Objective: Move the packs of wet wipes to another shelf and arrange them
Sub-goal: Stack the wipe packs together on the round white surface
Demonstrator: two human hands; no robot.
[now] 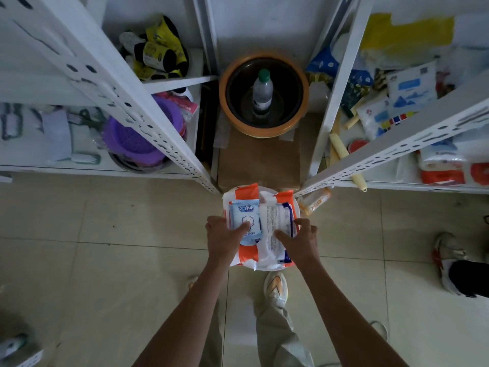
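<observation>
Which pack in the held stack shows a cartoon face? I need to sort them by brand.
The small light-blue pack on top, under the left hand's thumb. The white pack beside it, under the right hand, shows only printed text.

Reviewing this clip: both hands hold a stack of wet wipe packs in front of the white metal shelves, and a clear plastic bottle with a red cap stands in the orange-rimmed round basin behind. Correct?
Not quite. The head view shows the clear plastic bottle has a green cap, not red. The rest holds: the left hand and right hand hold the stack of wet wipe packs in front of the white metal shelves, and the bottle stands in the orange-rimmed round basin.
</observation>
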